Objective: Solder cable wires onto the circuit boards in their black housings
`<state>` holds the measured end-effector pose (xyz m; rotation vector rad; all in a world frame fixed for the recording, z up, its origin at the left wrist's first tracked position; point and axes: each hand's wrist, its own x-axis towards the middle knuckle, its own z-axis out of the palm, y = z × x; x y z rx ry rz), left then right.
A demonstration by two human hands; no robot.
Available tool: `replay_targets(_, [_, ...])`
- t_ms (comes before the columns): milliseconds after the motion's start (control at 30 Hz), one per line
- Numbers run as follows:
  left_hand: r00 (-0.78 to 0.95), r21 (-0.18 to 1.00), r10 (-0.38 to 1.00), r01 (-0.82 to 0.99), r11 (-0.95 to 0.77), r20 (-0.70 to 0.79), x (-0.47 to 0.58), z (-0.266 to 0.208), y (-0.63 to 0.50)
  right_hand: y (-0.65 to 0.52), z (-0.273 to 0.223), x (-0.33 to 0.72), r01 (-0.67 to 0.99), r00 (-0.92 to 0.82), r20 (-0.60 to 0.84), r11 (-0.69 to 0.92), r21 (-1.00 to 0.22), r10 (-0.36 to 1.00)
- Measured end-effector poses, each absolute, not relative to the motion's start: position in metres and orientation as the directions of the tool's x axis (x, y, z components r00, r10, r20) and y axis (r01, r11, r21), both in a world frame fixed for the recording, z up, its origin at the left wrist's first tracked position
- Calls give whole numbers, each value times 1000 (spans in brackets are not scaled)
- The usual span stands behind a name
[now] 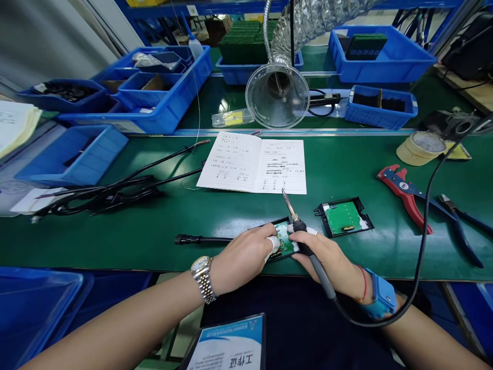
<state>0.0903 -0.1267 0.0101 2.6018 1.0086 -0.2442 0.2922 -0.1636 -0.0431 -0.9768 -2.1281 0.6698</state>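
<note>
A soldering iron (320, 275) is held in my right hand (335, 259), its metal tip pointing up and away over the notebook's lower edge. Between my hands lies a green circuit board (284, 237) in a black case, close to the bench's front edge. My left hand (241, 257) is closed at the board's left side, its white-covered fingertip on the board; the other fingers are partly hidden. Fingers of my right hand also touch the case's right side. A thick black cable (208, 240) runs out leftward from under my left hand. Another cased green board (344, 217) lies to the right.
An open handwritten notebook (234, 162) lies ahead, below a clear fume-extraction hood (256, 103). Black cables (142, 187) are bundled at left near blue bins (77, 154). Red-and-blue wire strippers (412, 205), cutters (458, 208) and a round yellowish container (408, 151) are at right.
</note>
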Motion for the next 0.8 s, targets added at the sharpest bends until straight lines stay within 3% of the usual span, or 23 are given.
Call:
replay_targets(267, [707, 336, 626, 707, -622, -330, 93, 8, -125, -164, -40, 292, 426, -482, 361, 574, -699, 798])
replay_targets(600, [694, 248, 650, 719, -649, -311, 97, 5, -132, -165, -40, 291, 441, -479, 342, 559, -702, 808])
replay_targets(800, [681, 348, 661, 731, -587, -315, 95, 7, -128, -166, -12, 306, 431, -454, 363, 557, -710, 814])
